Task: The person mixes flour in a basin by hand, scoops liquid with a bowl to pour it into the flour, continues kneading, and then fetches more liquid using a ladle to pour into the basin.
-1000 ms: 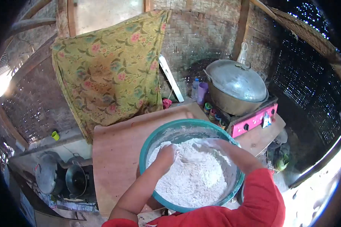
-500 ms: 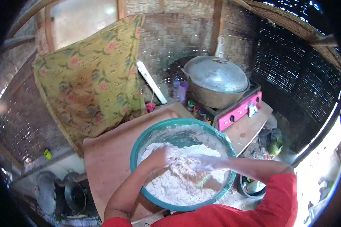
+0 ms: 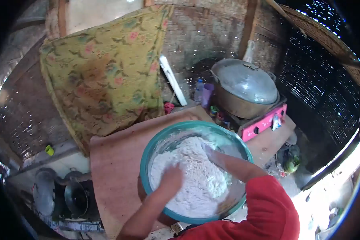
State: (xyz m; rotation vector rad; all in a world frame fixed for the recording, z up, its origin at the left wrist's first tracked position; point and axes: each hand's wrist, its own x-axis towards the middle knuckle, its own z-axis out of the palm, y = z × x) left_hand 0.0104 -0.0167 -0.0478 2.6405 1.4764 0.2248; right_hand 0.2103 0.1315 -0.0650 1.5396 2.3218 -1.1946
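A wide green basin (image 3: 146, 176) stands on the wooden table and holds a heap of white flour (image 3: 196, 176). My left hand (image 3: 173, 179) is over the left part of the heap, its fingers smeared by motion and partly lost against the white. On the far right side of the heap, my right hand (image 3: 213, 155) reaches down into the flour, dusted white. Its fingertips are hidden, so I cannot tell how they are curled.
Behind the basin to the right, a large lidded pot (image 3: 244, 86) sits on a pink stove (image 3: 264, 122). A purple cup (image 3: 207, 95) and a bottle (image 3: 199, 90) stand beside it. Flowered cloth (image 3: 108, 80) hangs at the back left; dark pans (image 3: 77, 199) lie below.
My right hand has moved up and back from the middle to the far right of the flour. My left hand has come lower and nearer. The flour now heaps in the middle.
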